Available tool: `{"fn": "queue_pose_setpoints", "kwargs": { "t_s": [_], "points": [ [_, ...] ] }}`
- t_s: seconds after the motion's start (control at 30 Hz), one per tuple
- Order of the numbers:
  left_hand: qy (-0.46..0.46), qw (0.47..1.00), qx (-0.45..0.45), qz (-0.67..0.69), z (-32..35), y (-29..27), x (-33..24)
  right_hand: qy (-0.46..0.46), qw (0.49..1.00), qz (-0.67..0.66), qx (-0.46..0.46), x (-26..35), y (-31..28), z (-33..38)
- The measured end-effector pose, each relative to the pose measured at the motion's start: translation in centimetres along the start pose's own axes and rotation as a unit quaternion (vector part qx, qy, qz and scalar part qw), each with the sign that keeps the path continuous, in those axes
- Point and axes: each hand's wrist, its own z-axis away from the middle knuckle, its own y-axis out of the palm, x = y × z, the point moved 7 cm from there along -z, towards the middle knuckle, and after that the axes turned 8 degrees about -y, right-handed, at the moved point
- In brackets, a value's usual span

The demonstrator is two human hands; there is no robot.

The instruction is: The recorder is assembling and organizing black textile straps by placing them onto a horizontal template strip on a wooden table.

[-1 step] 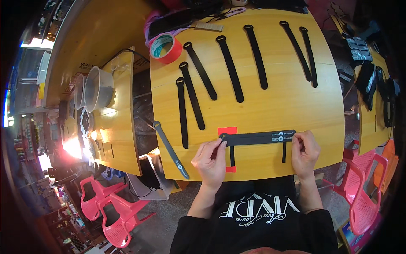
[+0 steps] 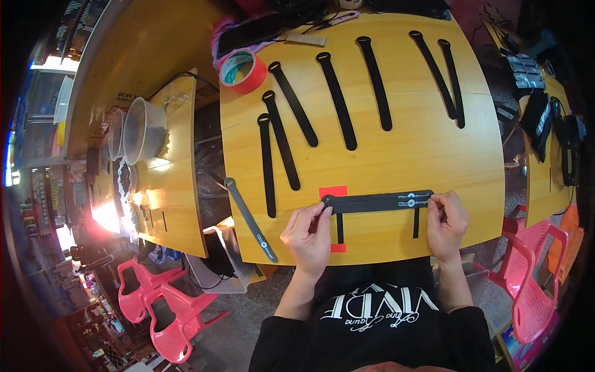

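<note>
Two dark hook-and-loop cable straps (image 2: 372, 202) lie side by side crosswise near the table's front edge, with pale printed marks toward their right ends. My left hand (image 2: 308, 232) pinches their left, slotted end between thumb and fingers. At the right end, my right hand (image 2: 447, 224) has its fingertips closed on the straps. Beneath them show a red tape piece (image 2: 333, 191) and two narrow black strips (image 2: 416, 223) on the tabletop. One greyish strap (image 2: 250, 217) lies slanted to the left of my left hand, its lower end at the table edge.
Several black straps (image 2: 344, 102) are spread over the yellow table (image 2: 421, 155). A red tape roll (image 2: 243, 72) sits at the far left, near a small brush (image 2: 306, 39). Pink chairs (image 2: 527, 279) stand on both sides. Plastic tubs (image 2: 146, 130) rest on a left side table.
</note>
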Motion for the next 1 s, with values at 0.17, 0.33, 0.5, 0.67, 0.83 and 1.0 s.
{"fn": "queue_pose_setpoints", "kwargs": {
  "t_s": [0.17, 0.33, 0.5, 0.67, 0.83, 1.0],
  "points": [
    [-0.073, 0.997, 0.002, 0.03, 0.1, 0.1, 0.7, -0.008, 1.0, 0.003, -0.007, 0.2, 0.0, 0.0],
    [-0.008, 1.0, 0.008, 0.002, -0.2, 0.0, -0.1, -0.01, 1.0, 0.004, -0.004, 0.1, -0.1, -0.1],
    [0.001, 1.0, 0.005, -0.004, -0.2, 0.3, -0.3, -0.007, 1.0, 0.012, -0.012, -0.2, -0.4, 0.0],
    [0.039, 0.999, 0.002, -0.024, -0.2, 0.2, -0.7, -0.035, 0.998, 0.045, -0.012, 0.2, -0.5, -0.1],
    [0.007, 1.0, 0.0, -0.007, -0.2, -0.1, 0.1, -0.017, 0.999, 0.02, -0.032, 0.1, -0.1, 0.0],
    [0.027, 0.999, 0.003, -0.02, -0.2, 0.1, -0.6, 0.018, 0.995, -0.047, -0.083, -1.0, -1.3, 0.5]
  ]
}}
